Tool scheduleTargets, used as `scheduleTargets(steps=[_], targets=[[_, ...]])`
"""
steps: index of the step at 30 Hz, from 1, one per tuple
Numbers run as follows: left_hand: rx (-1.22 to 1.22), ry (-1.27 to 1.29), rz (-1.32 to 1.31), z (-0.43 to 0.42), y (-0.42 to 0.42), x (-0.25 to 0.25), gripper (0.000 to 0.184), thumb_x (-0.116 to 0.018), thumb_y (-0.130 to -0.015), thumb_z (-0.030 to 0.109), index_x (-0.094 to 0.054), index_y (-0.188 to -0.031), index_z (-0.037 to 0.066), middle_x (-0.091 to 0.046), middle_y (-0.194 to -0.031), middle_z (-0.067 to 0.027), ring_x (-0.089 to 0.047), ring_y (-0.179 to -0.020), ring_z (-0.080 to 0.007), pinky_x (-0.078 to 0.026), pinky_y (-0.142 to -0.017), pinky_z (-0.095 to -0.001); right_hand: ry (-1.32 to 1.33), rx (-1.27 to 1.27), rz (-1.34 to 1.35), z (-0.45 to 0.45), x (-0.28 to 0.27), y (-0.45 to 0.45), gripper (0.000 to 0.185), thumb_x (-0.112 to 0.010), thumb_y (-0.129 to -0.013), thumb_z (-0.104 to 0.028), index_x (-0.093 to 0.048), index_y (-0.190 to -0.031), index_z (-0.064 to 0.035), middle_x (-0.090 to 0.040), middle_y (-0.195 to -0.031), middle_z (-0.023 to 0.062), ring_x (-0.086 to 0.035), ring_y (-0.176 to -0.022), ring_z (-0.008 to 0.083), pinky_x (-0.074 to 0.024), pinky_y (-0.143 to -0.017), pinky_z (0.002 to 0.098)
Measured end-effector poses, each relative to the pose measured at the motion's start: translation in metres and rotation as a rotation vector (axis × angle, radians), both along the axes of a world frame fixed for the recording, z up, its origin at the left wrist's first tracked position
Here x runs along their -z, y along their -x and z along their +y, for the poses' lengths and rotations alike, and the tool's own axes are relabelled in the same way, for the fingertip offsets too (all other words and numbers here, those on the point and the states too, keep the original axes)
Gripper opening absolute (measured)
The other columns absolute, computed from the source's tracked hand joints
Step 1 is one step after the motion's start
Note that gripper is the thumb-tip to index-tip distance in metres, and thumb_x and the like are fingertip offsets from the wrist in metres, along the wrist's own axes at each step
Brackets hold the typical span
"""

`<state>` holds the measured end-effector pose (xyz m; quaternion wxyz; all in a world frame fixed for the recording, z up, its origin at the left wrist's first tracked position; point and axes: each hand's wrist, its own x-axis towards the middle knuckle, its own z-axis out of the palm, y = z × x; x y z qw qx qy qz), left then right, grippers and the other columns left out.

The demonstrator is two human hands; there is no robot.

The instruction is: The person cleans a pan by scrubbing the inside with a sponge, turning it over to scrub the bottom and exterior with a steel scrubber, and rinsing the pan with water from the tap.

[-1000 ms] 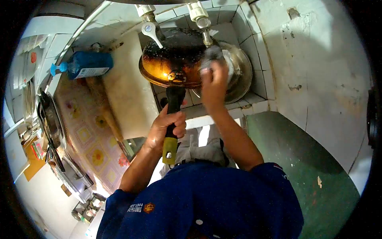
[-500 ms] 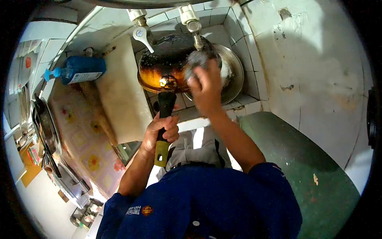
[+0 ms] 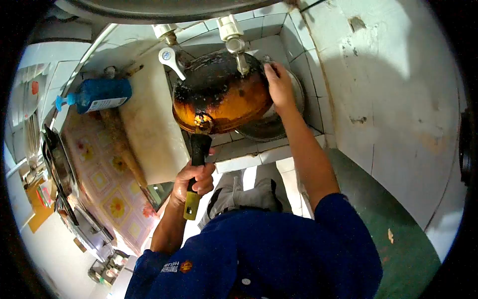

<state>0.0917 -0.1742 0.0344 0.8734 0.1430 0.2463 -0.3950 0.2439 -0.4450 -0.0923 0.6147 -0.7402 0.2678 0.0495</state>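
A scorched frying pan (image 3: 224, 92) is tilted over the tiled sink, its blackened and amber-brown underside towards me. My left hand (image 3: 195, 180) is wrapped round its black handle (image 3: 200, 145), which ends in an olive-green tip. At the pan's right edge, my right hand (image 3: 280, 88) is closed with the fingers against the outside. A grey scrubber (image 3: 267, 59), probably steel wool, shows slightly at those fingertips; most of it is hidden. Behind the pan's right side, a metal basin (image 3: 298, 94) sits in the sink, partly covered.
A faucet (image 3: 237, 46) hangs just over the pan, with a white-levered tap (image 3: 169, 60) to its left. On the left are a pale board (image 3: 149, 124) and a blue pump bottle (image 3: 103, 94) lying sideways. A green surface (image 3: 378, 219) lies at right, beside the wall.
My right hand has moved right and up, from the pan's underside to its right edge. The pan and my left hand sit a little lower in view.
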Motion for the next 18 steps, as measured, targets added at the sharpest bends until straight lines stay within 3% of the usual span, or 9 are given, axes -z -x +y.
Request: scheduleTargets(steps=[2, 3, 5, 6, 8, 11, 13, 16, 18], targets=[[0.052, 0.010, 0.043, 0.008, 0.006, 0.003, 0.048, -0.061, -0.086, 0.008, -0.043, -0.131, 0.009, -0.042, -0.062, -0.0005, -0.043, -0.041, -0.0091, -0.036, -0.040, -0.0256, -0.355, 0.104, 0.130, -0.009, -0.008, 0.005, 0.062, -0.065, -0.087, -0.038, -0.043, -0.136, -0.0073, -0.044, -0.137, 0.0110, -0.045, -0.122, 0.0280, -0.0406, -0.098, 0.0423], [0.051, 0.009, 0.044, 0.012, 0.008, 0.007, 0.048, -0.061, -0.086, 0.008, -0.043, -0.131, 0.009, -0.042, -0.062, -0.0005, -0.043, -0.041, -0.0091, -0.036, -0.040, -0.0256, -0.425, 0.263, 0.163, -0.008, -0.001, 0.000, 0.047, -0.069, -0.083, -0.034, -0.057, -0.119, -0.0070, -0.060, -0.117, 0.0111, -0.057, -0.104, 0.0266, -0.0458, -0.088, 0.0393], [0.062, 0.026, -0.004, 0.014, 0.008, 0.013, 0.050, -0.054, -0.089, 0.005, -0.036, -0.136, 0.008, -0.043, -0.065, -0.0016, -0.042, -0.041, -0.0090, -0.037, -0.039, -0.0251, -0.505, 0.251, 0.224, -0.008, -0.025, -0.002, 0.042, -0.070, -0.083, -0.025, -0.056, -0.118, -0.0060, -0.062, -0.111, 0.0114, -0.059, -0.097, 0.0257, -0.0491, -0.081, 0.0380], [0.051, 0.022, -0.007, 0.015, 0.006, 0.012, 0.050, -0.054, -0.089, 0.005, -0.036, -0.136, 0.008, -0.043, -0.065, -0.0016, -0.042, -0.041, -0.0090, -0.037, -0.039, -0.0251, -0.508, 0.239, 0.224, -0.008, -0.023, -0.005, 0.042, -0.070, -0.083, -0.025, -0.056, -0.118, -0.0060, -0.062, -0.111, 0.0114, -0.059, -0.097, 0.0257, -0.0491, -0.081, 0.0380], [0.135, -0.092, 0.045, 0.015, 0.002, 0.007, 0.050, -0.063, -0.084, 0.008, -0.041, -0.129, 0.009, -0.043, -0.062, -0.0005, -0.046, -0.044, -0.0115, -0.038, -0.042, -0.0256, -0.462, 0.261, 0.145, -0.012, -0.015, -0.008, 0.042, -0.071, -0.081, -0.013, -0.054, -0.119, -0.0043, -0.063, -0.105, 0.0131, -0.061, -0.091, 0.0234, -0.0510, -0.077, 0.0359], [0.217, -0.187, -0.002, 0.013, -0.003, 0.009, 0.048, -0.065, -0.083, 0.008, -0.042, -0.125, 0.009, -0.043, -0.062, -0.0005, -0.046, -0.044, -0.0119, -0.038, -0.043, -0.0257, -0.445, 0.271, 0.052, -0.012, -0.006, -0.015, 0.041, -0.073, -0.077, -0.005, -0.056, -0.114, -0.0032, -0.064, -0.098, 0.0132, -0.061, -0.085, 0.0207, -0.0503, -0.075, 0.0340], [0.213, -0.194, 0.012, 0.012, -0.008, 0.012, 0.045, -0.066, -0.082, 0.008, -0.043, -0.120, 0.008, -0.044, -0.063, -0.0009, -0.046, -0.044, -0.0115, -0.039, -0.043, -0.0258, -0.420, 0.262, -0.043, -0.012, 0.011, -0.020, 0.039, -0.073, -0.076, -0.003, -0.057, -0.112, -0.0029, -0.063, -0.097, 0.0132, -0.060, -0.085, 0.0197, -0.0498, -0.075, 0.0331], [0.361, -0.481, 0.012, 0.010, -0.018, 0.019, 0.044, -0.066, -0.077, 0.004, -0.043, -0.114, 0.001, -0.049, -0.065, -0.0025, -0.048, -0.045, -0.0115, -0.040, -0.044, -0.0257, -0.363, 0.218, -0.177, -0.011, 0.023, -0.029, 0.036, -0.072, -0.074, -0.001, -0.058, -0.107, -0.0028, -0.062, -0.095, 0.0122, -0.060, -0.084, 0.0182, -0.0487, -0.074, 0.0313], [0.410, -0.522, -0.046, 0.013, -0.019, 0.036, 0.042, -0.065, -0.076, 0.005, -0.045, -0.113, 0.003, -0.049, -0.064, -0.0016, -0.048, -0.045, -0.0113, -0.040, -0.044, -0.0252, -0.322, 0.191, -0.221, -0.012, 0.030, -0.035, 0.034, -0.072, -0.074, -0.001, -0.059, -0.105, -0.0029, -0.062, -0.095, 0.0111, -0.060, -0.084, 0.0177, -0.0483, -0.074, 0.0304]])
